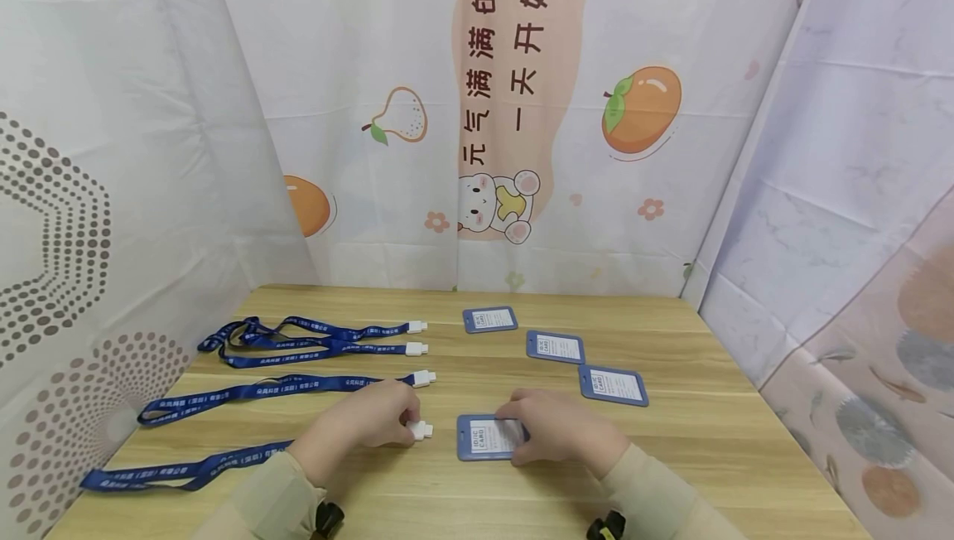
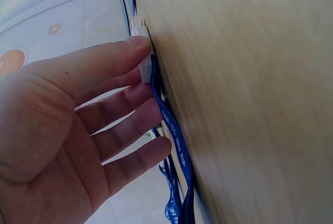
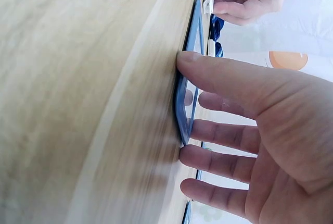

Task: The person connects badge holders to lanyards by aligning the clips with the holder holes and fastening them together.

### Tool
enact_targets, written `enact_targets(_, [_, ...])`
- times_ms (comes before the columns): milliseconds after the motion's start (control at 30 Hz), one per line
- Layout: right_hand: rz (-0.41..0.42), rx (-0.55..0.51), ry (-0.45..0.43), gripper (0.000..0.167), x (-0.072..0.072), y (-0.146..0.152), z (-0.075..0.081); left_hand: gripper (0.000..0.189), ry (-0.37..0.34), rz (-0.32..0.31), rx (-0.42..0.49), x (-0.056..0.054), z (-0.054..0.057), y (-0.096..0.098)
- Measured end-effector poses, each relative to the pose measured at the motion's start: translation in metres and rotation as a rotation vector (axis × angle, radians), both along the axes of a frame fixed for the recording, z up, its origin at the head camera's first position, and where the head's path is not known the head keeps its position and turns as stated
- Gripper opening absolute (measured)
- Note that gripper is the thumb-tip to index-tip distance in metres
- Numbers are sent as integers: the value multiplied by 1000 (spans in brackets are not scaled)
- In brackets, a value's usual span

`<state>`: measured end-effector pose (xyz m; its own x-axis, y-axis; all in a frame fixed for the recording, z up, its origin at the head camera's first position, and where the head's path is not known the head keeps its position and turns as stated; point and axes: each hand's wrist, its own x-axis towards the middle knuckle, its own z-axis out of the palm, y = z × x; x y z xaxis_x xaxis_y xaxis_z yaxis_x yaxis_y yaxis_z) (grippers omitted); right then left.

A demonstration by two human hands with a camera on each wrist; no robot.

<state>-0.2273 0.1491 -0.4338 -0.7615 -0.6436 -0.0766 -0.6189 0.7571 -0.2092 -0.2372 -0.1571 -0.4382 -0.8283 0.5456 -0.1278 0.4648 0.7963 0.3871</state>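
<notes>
With thumb and fingertips, my left hand (image 1: 373,417) pinches the white plastic clip (image 1: 421,431) at the end of the nearest blue lanyard (image 1: 216,465). The strap trails away to the left along the table, partly hidden under the wrist. Across a short gap from the clip, my right hand (image 1: 562,428) grips a blue ID card holder (image 1: 471,450) by its right part. In the right wrist view, the thumb presses one long edge of the card holder (image 3: 182,99) while the fingers lie along the other side. Its slotted end faces the clip.
Three more blue lanyards lie on the left, their white clips (image 1: 423,378) pointing right. Another three blue card holders (image 1: 614,385) lie in a slanting row behind my right hand. Printed curtains (image 1: 373,217) enclose the wooden table (image 1: 708,441) at the back and sides.
</notes>
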Motion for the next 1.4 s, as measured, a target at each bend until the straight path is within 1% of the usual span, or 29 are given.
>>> enact_targets(400, [-6,14,-13,57,0,-11,-1,9,-3,-1,11,0,1,0])
enact_targets(567, [-5,24,-5,56,1,-16,0,9,-4,1,17,1,1,1])
enact_targets(800, [9,25,5,56,0,-18,0,9,-16,5,9,0,1,1])
enact_targets(1100, [10,24,-7,56,-1,-22,1,10,-14,1,12,0,2,1])
enact_targets(1400, [16,24,-6,55,-3,-27,-2,10,-13,12,15,1,1,1])
